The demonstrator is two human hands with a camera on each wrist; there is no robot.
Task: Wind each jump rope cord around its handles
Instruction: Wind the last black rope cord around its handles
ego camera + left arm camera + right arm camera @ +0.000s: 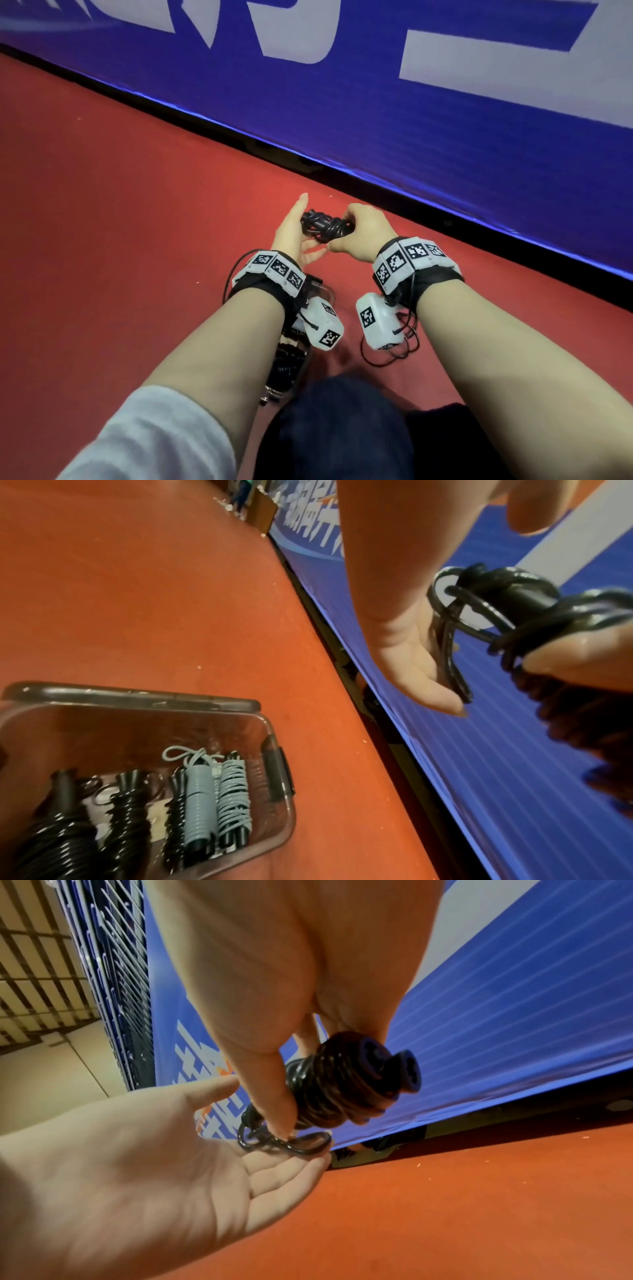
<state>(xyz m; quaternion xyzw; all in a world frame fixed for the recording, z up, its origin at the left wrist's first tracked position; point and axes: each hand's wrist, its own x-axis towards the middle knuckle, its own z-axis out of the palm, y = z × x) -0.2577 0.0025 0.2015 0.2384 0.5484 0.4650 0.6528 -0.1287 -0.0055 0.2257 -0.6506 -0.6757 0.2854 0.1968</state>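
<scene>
A black jump rope point(323, 224) is held above the red floor, its cord wound in a thick bundle point(339, 1080) around both handles. My right hand point(358, 228) grips the bundle from above, thumb and fingers curled round it point(274, 1091). A loose end loop of cord point(294, 1144) sticks out at the left end of the bundle. My left hand point(291, 228) is spread beside that end, palm point(137, 1164) facing the rope and fingers straight point(411, 669). The loop lies against those fingers, and they do not curl round it.
A clear plastic box point(267, 723) stands on the red floor point(120, 205) under my left forearm, holding several wound ropes, black ones and a grey-blue one point(212, 785). A blue and white banner board point(428, 113) runs along the floor just beyond my hands.
</scene>
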